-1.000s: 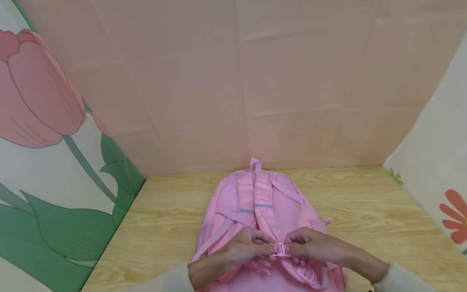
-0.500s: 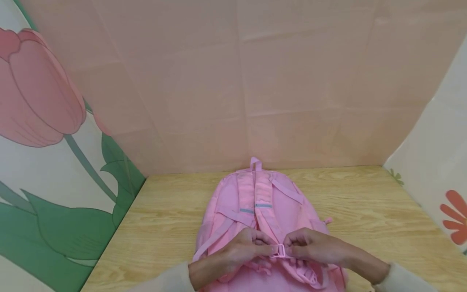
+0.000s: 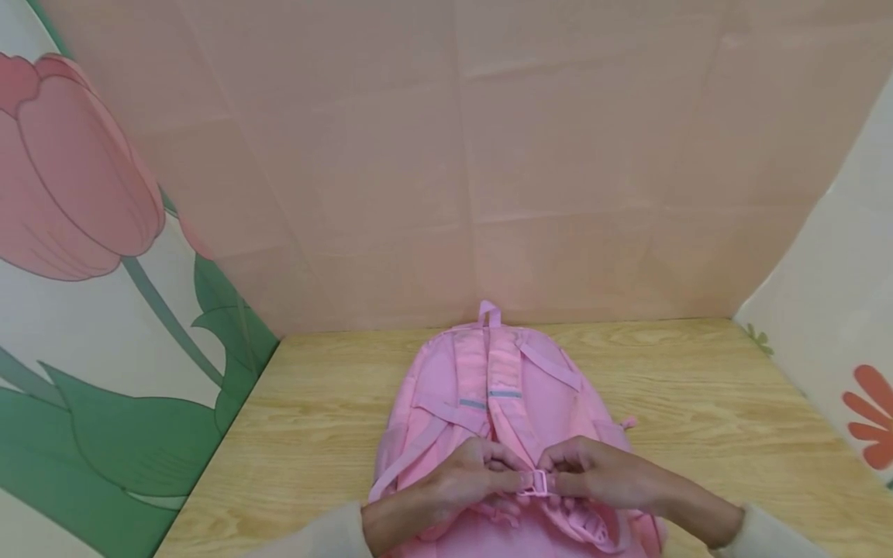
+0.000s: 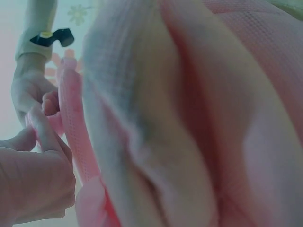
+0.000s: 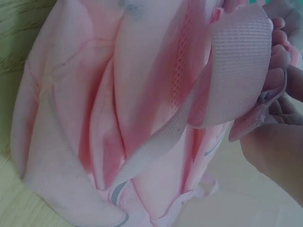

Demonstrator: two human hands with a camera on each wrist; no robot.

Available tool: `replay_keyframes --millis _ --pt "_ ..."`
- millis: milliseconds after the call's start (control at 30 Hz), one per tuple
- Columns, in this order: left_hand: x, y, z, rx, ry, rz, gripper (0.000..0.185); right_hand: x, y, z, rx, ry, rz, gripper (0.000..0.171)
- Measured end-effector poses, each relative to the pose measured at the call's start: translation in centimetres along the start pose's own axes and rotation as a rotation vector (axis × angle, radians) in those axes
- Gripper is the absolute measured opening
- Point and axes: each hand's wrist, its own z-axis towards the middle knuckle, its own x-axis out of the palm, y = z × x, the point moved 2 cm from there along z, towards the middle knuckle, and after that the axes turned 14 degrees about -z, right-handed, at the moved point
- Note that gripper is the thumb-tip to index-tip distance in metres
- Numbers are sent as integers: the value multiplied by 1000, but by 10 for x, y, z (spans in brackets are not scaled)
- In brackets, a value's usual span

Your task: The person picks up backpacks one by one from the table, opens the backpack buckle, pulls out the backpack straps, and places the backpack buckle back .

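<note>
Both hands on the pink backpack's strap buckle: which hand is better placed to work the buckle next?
Probably the right hand: its fingertips pinch the small pink plastic buckle directly. The left hand grips the strap beside it, bracing the pink fabric backpack on the wooden table.

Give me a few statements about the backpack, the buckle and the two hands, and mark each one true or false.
1. The pink backpack lies on the wooden table. True.
2. Both hands pinch the small pink buckle. True: the left hand and right hand meet at it.
3. The backpack is blue. False: it is pink.
4. The straps face down against the table. False: the shoulder straps face up.
5. The right hand rests flat on the table. False: it is on the backpack at the buckle.
</note>
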Motion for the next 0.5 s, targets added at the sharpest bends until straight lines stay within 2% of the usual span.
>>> replay_keyframes --millis 200,500 --pt "1 -1 0 3 -4 1 12 -1 1 0 3 -4 -17 16" --pt "1 0 -1 12 -2 -6 13 -2 0 -2 79 0 -7 22"
